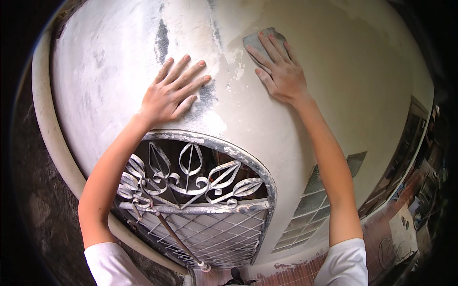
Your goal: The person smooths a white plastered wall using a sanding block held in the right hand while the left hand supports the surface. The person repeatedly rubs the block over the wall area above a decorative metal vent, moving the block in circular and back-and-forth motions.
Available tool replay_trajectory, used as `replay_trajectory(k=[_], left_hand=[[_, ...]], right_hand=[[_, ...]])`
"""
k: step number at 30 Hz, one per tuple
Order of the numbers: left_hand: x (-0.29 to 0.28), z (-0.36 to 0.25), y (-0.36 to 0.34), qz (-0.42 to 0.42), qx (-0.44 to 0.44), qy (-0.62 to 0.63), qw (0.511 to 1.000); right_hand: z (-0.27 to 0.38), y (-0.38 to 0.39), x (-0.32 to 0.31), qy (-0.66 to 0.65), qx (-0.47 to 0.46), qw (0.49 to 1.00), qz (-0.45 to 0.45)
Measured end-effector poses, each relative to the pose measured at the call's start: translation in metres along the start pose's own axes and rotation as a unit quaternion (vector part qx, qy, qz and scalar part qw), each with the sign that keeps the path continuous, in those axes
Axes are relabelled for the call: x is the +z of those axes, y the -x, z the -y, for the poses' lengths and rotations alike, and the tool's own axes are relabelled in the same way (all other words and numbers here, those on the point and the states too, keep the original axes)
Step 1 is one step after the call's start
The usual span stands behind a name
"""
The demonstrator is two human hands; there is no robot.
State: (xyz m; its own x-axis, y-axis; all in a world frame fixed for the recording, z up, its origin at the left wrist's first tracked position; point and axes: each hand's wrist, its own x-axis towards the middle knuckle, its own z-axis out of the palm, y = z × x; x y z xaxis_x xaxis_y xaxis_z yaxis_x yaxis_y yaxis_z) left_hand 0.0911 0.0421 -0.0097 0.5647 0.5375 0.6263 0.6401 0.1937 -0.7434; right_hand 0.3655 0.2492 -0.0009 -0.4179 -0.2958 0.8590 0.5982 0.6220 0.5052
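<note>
My left hand [171, 93] lies flat against the patchy white wall [105, 52], fingers spread and nothing held. To its right, my right hand [280, 72] presses a grey piece of sandpaper [256, 42] to the smoother beige part of the wall. The sheet sits under its fingers, with the far edge and a corner showing beyond them; the thumb rests apart from it. Between the hands runs a ragged seam of flaking white and dark grey patches [206, 97]. Both arms are raised.
Below my hands is an arched opening with a scrolled white metal grille [191, 178] and a lattice gate [210, 233]. A pole [179, 238] leans there. Glass-block panes [305, 212] lie lower right, and a pale pipe [45, 102] curves along the left. Reddish flooring [291, 274] and clutter appear below.
</note>
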Motion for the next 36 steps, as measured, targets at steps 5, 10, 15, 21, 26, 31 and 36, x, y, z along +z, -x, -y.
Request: replay_trajectory(k=[5,10,15,21,26,31,36], left_hand=[[-0.001,0.025,0.044,0.065,0.074,-0.023,0.995],[-0.001,0.058,0.104,0.04,0.053,-0.041,0.997],[0.014,0.067,0.143,-0.071,-0.177,-0.044,0.981],[0.029,0.065,0.163,-0.144,-0.307,-0.045,0.94],[0.037,0.059,0.21,-0.143,-0.344,-0.046,0.927],[0.043,0.057,0.269,-0.136,-0.401,-0.045,0.905],[0.061,0.077,0.296,-0.145,-0.49,-0.026,0.859]], right_hand=[[-0.049,-0.075,0.002,0.043,0.149,0.984,-0.088],[-0.033,-0.093,0.005,0.103,0.146,0.981,-0.08],[-0.027,-0.068,-0.008,0.033,-0.06,0.997,0.019],[-0.084,-0.104,0.001,0.093,0.079,0.992,-0.02],[-0.165,-0.105,-0.004,0.153,0.168,0.974,-0.027],[-0.259,-0.065,-0.003,0.153,0.281,0.945,-0.067],[-0.272,-0.021,0.012,0.095,0.417,0.899,-0.092]])
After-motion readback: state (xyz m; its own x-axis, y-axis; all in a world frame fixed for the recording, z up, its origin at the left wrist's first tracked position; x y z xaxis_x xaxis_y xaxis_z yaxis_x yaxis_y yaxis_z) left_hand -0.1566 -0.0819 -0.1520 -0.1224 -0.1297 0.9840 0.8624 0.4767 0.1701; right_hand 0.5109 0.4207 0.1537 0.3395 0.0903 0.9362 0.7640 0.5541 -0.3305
